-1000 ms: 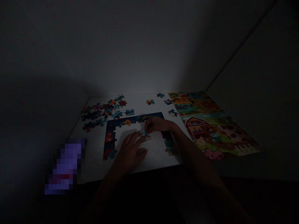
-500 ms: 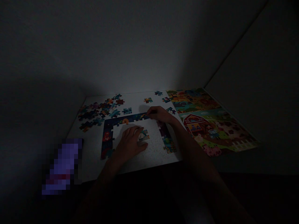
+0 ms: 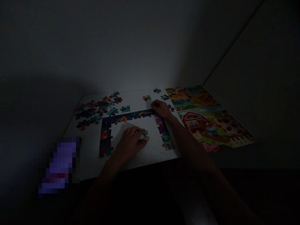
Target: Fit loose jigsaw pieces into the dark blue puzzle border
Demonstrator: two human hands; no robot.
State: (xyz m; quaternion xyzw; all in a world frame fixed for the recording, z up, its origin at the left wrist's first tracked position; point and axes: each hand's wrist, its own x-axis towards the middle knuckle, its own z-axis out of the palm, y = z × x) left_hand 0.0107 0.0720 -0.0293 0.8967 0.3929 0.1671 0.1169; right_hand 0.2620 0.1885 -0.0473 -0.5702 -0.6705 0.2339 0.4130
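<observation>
A part-built jigsaw frame (image 3: pixel 105 131), dark blue, lies on the white table (image 3: pixel 91 162) with its middle bare. My left hand (image 3: pixel 128 143) rests inside the frame, fingers curled against a small cluster of joined pieces (image 3: pixel 144 135). My right hand (image 3: pixel 161 108) sits at the frame's far right corner, fingers bent down onto the table by the top edge pieces; what it holds, if anything, is hidden. The room is very dim.
Several loose pieces (image 3: pixel 96 109) are heaped at the far left of the table, with a few more (image 3: pixel 147 97) at the back. Two finished picture puzzles (image 3: pixel 206 122) lie to the right. A blurred purple object (image 3: pixel 59 165) sits at the near left. Walls close in behind and right.
My right hand has left the cluster in the middle and moved back and right to the frame's far corner. My left hand stayed on the cluster.
</observation>
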